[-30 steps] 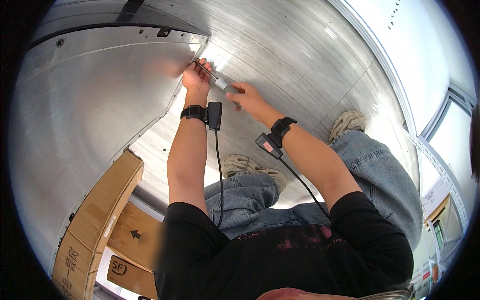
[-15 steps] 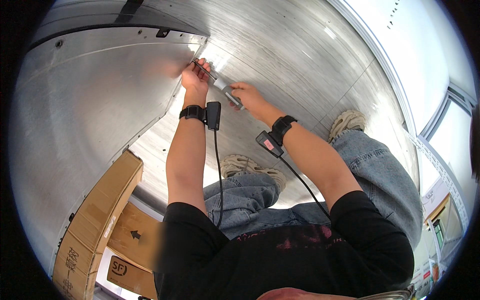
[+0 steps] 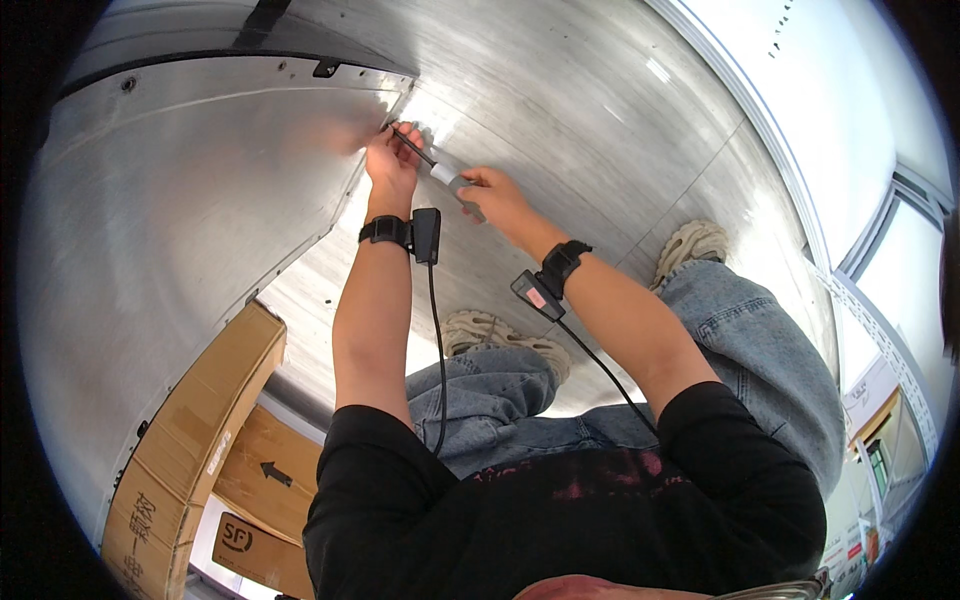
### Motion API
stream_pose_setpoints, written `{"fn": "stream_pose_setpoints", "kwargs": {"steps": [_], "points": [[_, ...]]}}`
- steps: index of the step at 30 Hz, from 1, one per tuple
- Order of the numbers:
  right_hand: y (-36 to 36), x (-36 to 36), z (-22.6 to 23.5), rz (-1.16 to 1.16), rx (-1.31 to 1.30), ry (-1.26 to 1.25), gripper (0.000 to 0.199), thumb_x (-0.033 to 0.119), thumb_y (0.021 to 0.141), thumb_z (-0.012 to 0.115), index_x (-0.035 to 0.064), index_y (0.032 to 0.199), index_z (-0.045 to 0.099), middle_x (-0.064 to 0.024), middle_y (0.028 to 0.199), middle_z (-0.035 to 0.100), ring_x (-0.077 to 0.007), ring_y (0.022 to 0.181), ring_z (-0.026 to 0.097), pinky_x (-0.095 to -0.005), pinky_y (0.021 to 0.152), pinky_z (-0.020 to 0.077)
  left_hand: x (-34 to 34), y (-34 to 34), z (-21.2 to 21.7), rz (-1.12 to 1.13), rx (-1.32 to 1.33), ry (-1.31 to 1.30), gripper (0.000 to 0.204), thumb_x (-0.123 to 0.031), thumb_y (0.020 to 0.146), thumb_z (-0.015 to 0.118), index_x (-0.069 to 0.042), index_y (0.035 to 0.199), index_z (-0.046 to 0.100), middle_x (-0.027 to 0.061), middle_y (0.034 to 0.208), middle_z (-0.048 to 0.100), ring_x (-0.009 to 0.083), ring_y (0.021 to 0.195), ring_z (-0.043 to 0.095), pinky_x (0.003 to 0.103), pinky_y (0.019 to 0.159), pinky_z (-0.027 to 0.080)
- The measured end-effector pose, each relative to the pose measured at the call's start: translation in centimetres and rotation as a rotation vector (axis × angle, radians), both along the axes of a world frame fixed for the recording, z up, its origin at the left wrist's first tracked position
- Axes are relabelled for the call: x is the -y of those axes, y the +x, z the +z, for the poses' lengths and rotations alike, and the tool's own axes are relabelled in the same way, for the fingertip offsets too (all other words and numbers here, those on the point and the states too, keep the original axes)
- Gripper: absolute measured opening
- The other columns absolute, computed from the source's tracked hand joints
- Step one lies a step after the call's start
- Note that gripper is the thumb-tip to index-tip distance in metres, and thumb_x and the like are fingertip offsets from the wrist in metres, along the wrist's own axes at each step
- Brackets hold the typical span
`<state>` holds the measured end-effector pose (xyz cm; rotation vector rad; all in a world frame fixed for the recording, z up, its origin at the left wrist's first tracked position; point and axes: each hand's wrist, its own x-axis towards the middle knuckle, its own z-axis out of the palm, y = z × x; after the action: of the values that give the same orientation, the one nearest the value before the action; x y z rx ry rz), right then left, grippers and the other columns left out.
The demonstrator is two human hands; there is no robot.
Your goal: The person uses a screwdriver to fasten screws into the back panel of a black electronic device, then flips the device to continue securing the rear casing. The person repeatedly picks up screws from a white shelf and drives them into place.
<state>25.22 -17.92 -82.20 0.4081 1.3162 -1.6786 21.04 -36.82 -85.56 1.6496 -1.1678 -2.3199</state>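
Note:
My right hand (image 3: 490, 192) grips the grey handle of a screwdriver (image 3: 438, 170) whose dark shaft runs up and left to the edge of a brushed metal panel (image 3: 200, 200). At the shaft's tip my left hand (image 3: 392, 158) pinches it with the fingers, right against the panel's right edge. Both wrists carry black bands with small units and cables hanging down. What the tip touches is hidden by the fingers.
A metal floor or wall sheet (image 3: 600, 130) spreads behind the hands. Cardboard boxes (image 3: 190, 450) stand at the lower left. My knees in blue jeans (image 3: 760, 340) and two pale shoes (image 3: 500, 335) lie below the hands.
The screwdriver and right hand have shifted slightly along the panel edge; the left hand stays at the tip. Little else differs.

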Motion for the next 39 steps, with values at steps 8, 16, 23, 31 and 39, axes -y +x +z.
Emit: {"fn": "stream_pose_setpoints", "kwargs": {"steps": [8,16,23,31,39], "points": [[-1.8,-7.6,2.2,-0.243,0.032,-0.035,0.027,0.012,0.084,0.05,-0.0013,0.107,0.056,-0.0095,0.083,0.061,-0.0159,0.063,0.059,-0.0283,0.051,0.0437,-6.2,-3.4,4.4,-0.405,-0.271,0.019,0.021,-0.011,0.094,0.042,-0.001,0.109,0.052,0.014,0.094,0.063,0.0247,0.082,0.065,0.033,0.071,0.055],[-5.0,-19.5,5.5,-0.553,-0.153,-0.133,0.029,0.013,0.082,0.049,0.0002,0.107,0.055,-0.0112,0.08,0.062,-0.0152,0.06,0.059,-0.0268,0.05,0.0443,-17.0,-14.2,10.6,-0.934,-0.504,-0.175,0.016,-0.013,0.09,0.055,-0.002,0.1,0.059,0.0106,0.094,0.065,0.0189,0.087,0.063,0.028,0.071,0.052],[-2.2,-25.0,3.9,-0.935,-0.138,-0.152,0.03,0.014,0.081,0.047,0.0019,0.108,0.053,-0.0128,0.08,0.062,-0.017,0.059,0.059,-0.0287,0.05,0.0441,-30.9,-19.8,12.5,-1.201,-0.794,-1.11,0.01,-0.016,0.078,0.069,-0.013,0.087,0.073,0.0025,0.091,0.063,0.0185,0.088,0.055,0.031,0.077,0.045],[0.2,-24.8,2.4,-1.058,-0.043,-0.147,0.029,0.011,0.081,0.046,0.0017,0.107,0.054,-0.0121,0.079,0.061,-0.0174,0.058,0.058,-0.0293,0.049,0.0438,-36.0,-20.8,7.3,-1.157,-0.863,-1.556,0.012,-0.018,0.073,0.073,-0.016,0.085,0.074,-0.0005,0.093,0.059,0.0231,0.095,0.049,0.038,0.084,0.04],[-0.1,-24.5,2.6,-1.02,-0.039,-0.109,0.03,0.013,0.082,0.046,0.0019,0.109,0.054,-0.012,0.079,0.061,-0.0175,0.057,0.058,-0.03,0.049,0.0427,-35.1,-20.6,6.7,-1.082,-0.966,-1.483,0.017,-0.016,0.074,0.071,-0.014,0.092,0.072,0.0016,0.095,0.06,0.0243,0.095,0.05,0.037,0.082,0.041]]}}
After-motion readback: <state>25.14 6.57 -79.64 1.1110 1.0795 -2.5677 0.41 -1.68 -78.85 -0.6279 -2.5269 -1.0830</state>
